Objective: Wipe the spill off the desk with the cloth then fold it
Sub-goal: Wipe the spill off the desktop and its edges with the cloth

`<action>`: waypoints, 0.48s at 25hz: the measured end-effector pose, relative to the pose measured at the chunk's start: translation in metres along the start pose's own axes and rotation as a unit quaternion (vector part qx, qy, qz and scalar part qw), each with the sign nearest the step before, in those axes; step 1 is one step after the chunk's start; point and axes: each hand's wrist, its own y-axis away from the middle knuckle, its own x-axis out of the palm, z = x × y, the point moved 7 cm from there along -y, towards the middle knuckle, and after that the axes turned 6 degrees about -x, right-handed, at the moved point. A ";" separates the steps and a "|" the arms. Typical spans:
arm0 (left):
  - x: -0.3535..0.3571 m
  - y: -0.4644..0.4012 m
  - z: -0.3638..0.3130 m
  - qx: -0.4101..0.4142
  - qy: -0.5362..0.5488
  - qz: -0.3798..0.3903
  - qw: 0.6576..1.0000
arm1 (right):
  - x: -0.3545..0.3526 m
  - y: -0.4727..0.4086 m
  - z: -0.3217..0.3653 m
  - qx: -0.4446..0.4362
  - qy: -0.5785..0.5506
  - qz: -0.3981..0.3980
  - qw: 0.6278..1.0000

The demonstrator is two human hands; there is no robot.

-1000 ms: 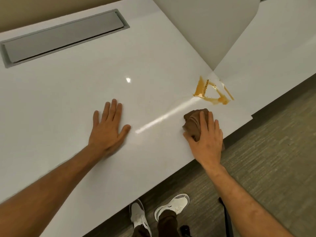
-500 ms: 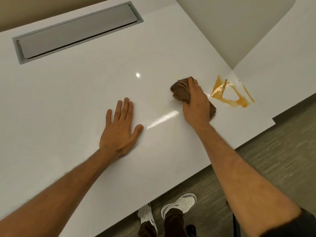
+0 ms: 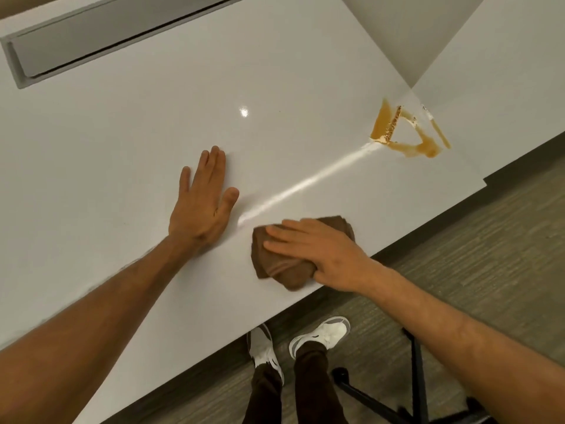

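Overhead, white desk (image 3: 122,154). Right hand (image 3: 321,252) flat on brown cloth (image 3: 281,267), fingers straight and together, pressing it to the desk near the front edge. Cloth bunched, not folded. Left hand (image 3: 200,206) palm-down on bare desk just left of cloth, fingers straight, thumb spread, holding nothing. Spill (image 3: 403,130), amber streaks in a rough triangle, at desk's far right corner, well apart from cloth. Grey hatch (image 3: 101,35) set in desk, top left. White shoes (image 3: 321,333) on floor below.
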 end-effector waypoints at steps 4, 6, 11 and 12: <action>0.000 0.000 -0.004 -0.007 -0.020 0.009 1.000 | 0.007 0.056 0.021 -0.028 -0.018 0.018 0.999; 0.001 0.002 -0.005 -0.012 -0.025 0.003 1.000 | -0.005 0.072 0.017 0.048 -0.135 -0.059 0.988; 0.000 0.000 -0.004 -0.013 -0.026 0.000 1.000 | -0.039 0.006 -0.022 0.274 -0.153 -0.303 0.900; 0.000 0.000 -0.003 -0.013 -0.021 -0.003 1.000 | -0.033 -0.020 -0.016 0.248 -0.106 -0.262 0.927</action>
